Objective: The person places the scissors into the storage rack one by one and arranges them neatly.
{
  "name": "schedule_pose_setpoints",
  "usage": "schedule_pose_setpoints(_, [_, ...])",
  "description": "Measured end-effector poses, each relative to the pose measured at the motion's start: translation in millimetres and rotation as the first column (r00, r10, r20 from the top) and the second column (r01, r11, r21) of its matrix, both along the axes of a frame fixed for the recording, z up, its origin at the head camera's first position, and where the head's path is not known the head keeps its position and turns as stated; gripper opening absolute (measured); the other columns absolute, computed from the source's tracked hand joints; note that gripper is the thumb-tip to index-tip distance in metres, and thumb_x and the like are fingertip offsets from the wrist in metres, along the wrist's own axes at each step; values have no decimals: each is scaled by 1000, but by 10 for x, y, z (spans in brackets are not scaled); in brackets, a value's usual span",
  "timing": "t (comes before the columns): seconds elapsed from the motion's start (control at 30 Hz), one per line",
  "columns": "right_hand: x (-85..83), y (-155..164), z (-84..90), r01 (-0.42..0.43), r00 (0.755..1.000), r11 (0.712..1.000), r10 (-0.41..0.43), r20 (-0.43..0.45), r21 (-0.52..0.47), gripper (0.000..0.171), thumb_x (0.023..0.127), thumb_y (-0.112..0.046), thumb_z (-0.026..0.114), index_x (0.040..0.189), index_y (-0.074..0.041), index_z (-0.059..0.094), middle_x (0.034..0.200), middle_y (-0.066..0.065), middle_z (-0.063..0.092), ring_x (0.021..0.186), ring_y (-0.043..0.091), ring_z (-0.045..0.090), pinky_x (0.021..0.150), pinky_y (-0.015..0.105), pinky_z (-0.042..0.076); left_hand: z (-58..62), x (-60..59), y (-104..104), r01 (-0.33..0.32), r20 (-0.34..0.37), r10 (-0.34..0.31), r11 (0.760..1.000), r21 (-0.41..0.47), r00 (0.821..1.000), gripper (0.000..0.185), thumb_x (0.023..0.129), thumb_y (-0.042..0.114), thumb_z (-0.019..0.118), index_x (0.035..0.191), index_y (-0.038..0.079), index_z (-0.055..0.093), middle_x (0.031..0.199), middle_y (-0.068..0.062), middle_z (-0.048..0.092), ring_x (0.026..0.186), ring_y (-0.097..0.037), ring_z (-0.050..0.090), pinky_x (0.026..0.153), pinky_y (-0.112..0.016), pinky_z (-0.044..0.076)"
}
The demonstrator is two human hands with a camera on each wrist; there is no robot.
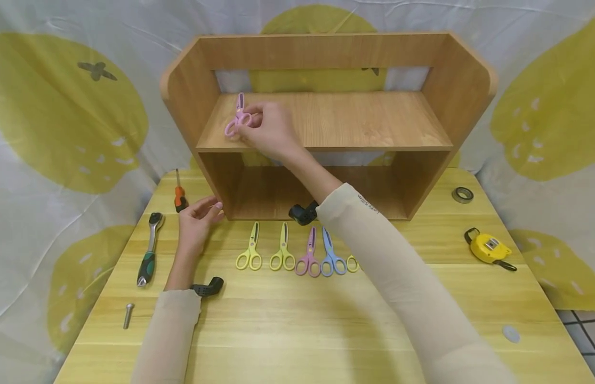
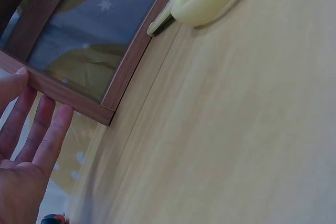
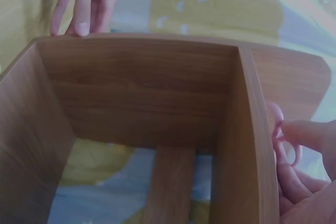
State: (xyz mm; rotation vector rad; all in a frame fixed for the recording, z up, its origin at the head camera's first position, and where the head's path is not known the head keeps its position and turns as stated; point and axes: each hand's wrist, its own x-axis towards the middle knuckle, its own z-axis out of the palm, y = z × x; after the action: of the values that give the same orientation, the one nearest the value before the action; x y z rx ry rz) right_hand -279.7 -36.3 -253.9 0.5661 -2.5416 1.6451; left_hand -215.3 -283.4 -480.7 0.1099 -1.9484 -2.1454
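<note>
My right hand [image 1: 273,128] pinches pink scissors [image 1: 240,113] by the handle loops, blades upward, over the left end of the wooden shelf's upper board [image 1: 355,120]. In the right wrist view, the scissors' pink loops [image 3: 277,111] show between thumb and fingers beside the board's edge. My left hand [image 1: 197,221] touches the lower front of the shelf's left side, fingers fairly straight, thumb and fingertips at the panel edge [image 2: 89,109]. In front of the shelf lie several scissors in a row: yellow [image 1: 250,250], another yellow [image 1: 283,250], purple-pink [image 1: 309,256] and blue [image 1: 331,256]; my right sleeve partly covers a further yellow pair [image 1: 352,263].
An orange screwdriver [image 1: 179,194], a ratchet wrench [image 1: 150,250] and a bolt [image 1: 128,316] lie on the left of the table. Along the right are a tape roll [image 1: 463,195], a yellow tape measure [image 1: 489,248] and a pale disc [image 1: 511,334]. A patterned curtain hangs behind.
</note>
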Motion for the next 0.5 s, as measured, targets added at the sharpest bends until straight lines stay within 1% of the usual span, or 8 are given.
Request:
schedule_pose_setpoints(0.1, [2,-78,0,-9,1000,1000,9,-5,21,31,94,-20,74,121,-5,73,88,2,78,68,7,61,50,16,45,-6,2,3,-1,-1,1,1000,11,1000,35,93,5,76,125,-6,69,106,0,75,98,-17,75,87,-35,65])
schedule_pose_setpoints(0.2, [-1,-124,-4,-6,1000,997,8,-23,79,29,95,-21,71,120,-7,73,91,1,75,74,6,61,55,15,46,-12,2,5,-2,0,2,1000,14,1000,35,92,5,76,125,-6,69,106,0,75,97,-16,75,86,-34,65])
schedule_pose_setpoints(0.33, [-8,-140,-8,17,999,983,-8,-48,185,27,94,-30,74,114,-12,73,96,-1,70,85,9,61,65,17,50,-14,-6,8,-7,-3,7,1000,6,1000,36,93,5,76,126,-7,69,108,0,74,99,-15,74,87,-36,65])
schedule_pose_setpoints(0.4, [-13,-139,-10,21,998,974,-9,-56,226,27,93,-33,75,111,-13,73,95,-1,68,86,10,59,65,18,48,-3,-6,14,-15,6,15,1000,2,1000,35,93,5,76,125,-6,69,108,0,73,99,-16,74,87,-36,65])
schedule_pose_setpoints(0.5, [-12,-138,-5,24,998,961,-6,-66,274,25,93,-32,75,109,-14,74,93,-2,66,84,11,56,63,20,44,38,10,34,-28,28,29,1000,-9,999,34,93,5,76,125,-6,70,107,0,73,99,-16,74,88,-36,65])
